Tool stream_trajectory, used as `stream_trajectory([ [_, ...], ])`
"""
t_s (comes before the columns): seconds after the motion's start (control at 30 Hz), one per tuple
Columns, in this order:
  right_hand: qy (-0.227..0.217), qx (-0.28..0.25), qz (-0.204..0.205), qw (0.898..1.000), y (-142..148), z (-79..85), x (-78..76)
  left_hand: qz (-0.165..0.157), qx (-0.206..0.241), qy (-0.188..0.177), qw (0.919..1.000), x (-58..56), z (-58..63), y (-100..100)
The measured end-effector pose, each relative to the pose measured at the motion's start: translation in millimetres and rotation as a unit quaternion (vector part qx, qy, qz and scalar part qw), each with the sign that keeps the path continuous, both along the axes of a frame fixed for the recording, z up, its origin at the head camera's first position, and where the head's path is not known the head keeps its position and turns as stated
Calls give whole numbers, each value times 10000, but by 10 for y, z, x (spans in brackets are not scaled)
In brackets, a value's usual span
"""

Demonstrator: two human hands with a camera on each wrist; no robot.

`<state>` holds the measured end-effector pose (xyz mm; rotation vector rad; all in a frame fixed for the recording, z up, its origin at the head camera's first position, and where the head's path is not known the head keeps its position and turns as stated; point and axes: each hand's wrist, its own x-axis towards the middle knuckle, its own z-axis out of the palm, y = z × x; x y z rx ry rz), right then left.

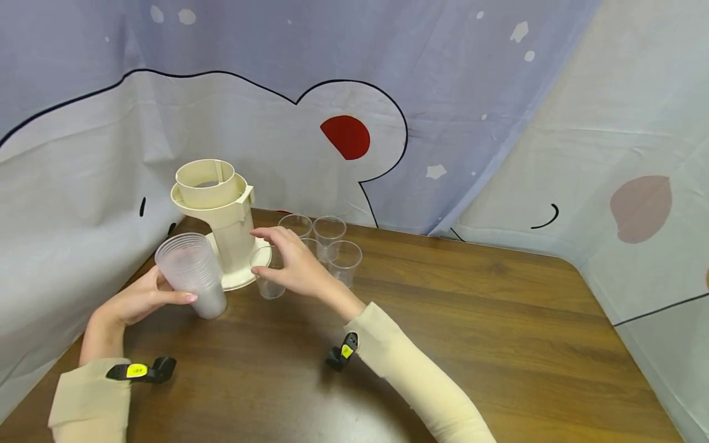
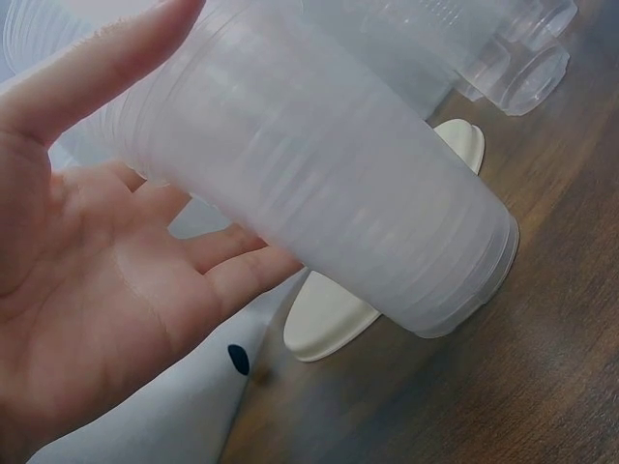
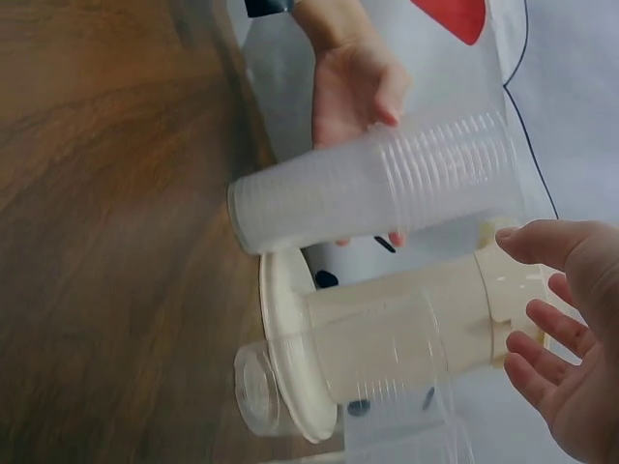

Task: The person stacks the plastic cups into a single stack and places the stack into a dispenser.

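In the head view, my left hand (image 1: pixel 138 298) grips a tall stack of clear plastic cups (image 1: pixel 191 271), tilted, its base low over the table. Thumb and fingers lie on opposite sides of the stack (image 2: pixel 329 174) in the left wrist view. My right hand (image 1: pixel 293 261) is spread beside the rim of a single clear plastic cup (image 1: pixel 271 286) standing upright. The right wrist view shows the thumb and fingers of this hand (image 3: pixel 580 338) apart, with nothing between them. A cream plastic cup dispenser (image 1: pixel 232 237) on a round base stands behind the stack and the single cup.
Several more clear cups (image 1: pixel 344 261) stand upright right of the dispenser, partly hidden by my right hand. The wooden table (image 1: pixel 471 320) reaches to a patterned cloth (image 1: pixel 266 135) hanging behind and along the sides.
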<state>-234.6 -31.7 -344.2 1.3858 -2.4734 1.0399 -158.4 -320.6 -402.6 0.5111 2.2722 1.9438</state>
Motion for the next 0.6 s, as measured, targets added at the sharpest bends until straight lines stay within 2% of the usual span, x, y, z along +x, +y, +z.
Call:
stream_trajectory([
  [0.23, 446, 272, -223, 9984, 128, -9, -23, 189, -354, -40, 9992, -1, 9, -5],
  [0.6, 791, 272, -563, 9949, 364, -4, -51, 229, -418, -38, 9989, -1, 2, -16],
])
